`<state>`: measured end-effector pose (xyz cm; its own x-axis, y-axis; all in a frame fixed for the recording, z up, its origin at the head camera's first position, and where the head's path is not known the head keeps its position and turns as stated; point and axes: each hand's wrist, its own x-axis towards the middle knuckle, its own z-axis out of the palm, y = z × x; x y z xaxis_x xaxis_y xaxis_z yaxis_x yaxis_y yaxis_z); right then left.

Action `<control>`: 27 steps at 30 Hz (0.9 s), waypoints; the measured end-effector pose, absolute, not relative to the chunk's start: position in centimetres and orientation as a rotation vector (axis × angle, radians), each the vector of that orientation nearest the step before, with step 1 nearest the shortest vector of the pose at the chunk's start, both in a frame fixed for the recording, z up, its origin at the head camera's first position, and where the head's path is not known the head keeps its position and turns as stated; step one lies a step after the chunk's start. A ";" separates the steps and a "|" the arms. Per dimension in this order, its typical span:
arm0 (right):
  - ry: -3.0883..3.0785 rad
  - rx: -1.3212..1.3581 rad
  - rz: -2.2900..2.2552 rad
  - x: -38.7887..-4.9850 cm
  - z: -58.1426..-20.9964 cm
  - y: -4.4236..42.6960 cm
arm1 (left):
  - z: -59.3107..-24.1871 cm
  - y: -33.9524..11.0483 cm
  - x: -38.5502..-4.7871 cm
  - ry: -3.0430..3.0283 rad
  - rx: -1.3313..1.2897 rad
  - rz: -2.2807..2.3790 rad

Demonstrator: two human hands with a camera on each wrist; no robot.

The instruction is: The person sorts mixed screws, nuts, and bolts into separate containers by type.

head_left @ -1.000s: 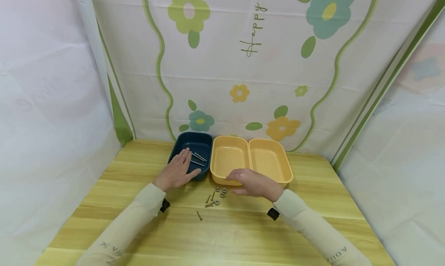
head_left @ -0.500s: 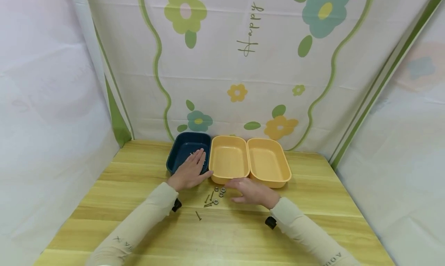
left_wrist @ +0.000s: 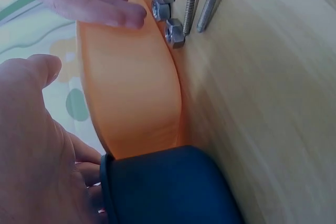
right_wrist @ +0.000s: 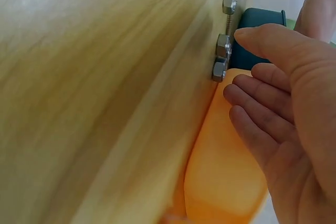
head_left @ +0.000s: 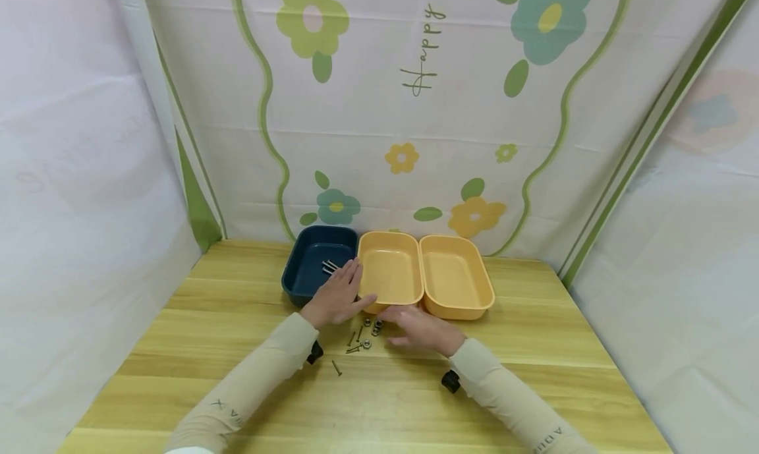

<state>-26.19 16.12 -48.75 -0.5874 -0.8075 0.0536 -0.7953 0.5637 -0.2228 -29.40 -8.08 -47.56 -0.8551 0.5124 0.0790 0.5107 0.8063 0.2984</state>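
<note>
My left hand [head_left: 338, 297] extends over the right front edge of the dark blue bin [head_left: 292, 288], its fingers straight and nothing seen in them. Inside that bin lie several long screws [head_left: 329, 267], partly hidden by the fingers. In front of the middle yellow bin [head_left: 391, 234], my right hand [head_left: 422, 327] hovers low with loosely bent fingers and an empty palm. Just left of its fingertips, several hex nuts [head_left: 367, 343] sit on the table with several small screws [head_left: 351, 339]. The right wrist view shows the right thumb close to a nut [right_wrist: 223, 45].
A second yellow bin [head_left: 487, 289] stands right of the middle one, the bins in a row against the patterned cloth backdrop [head_left: 356, 111]. One small screw [head_left: 337, 368] lies apart, nearer the front of the wooden table [head_left: 379, 408]. White cloth walls flank both sides.
My left hand has moved right across the blue bin to its right edge, uncovering part of the bin. The right hand has come slightly lower and left, closer to the nuts.
</note>
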 end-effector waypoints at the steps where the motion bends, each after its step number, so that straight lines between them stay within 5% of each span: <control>1: 2.730 -1.392 -0.354 -26.2 -48.9 16.1 | -47.6 -8.0 -29.4 2.982 0.840 0.492; 27: 2.717 -1.379 -0.374 -26.2 -49.5 16.3 | -49.3 -7.6 -29.9 3.008 0.793 0.377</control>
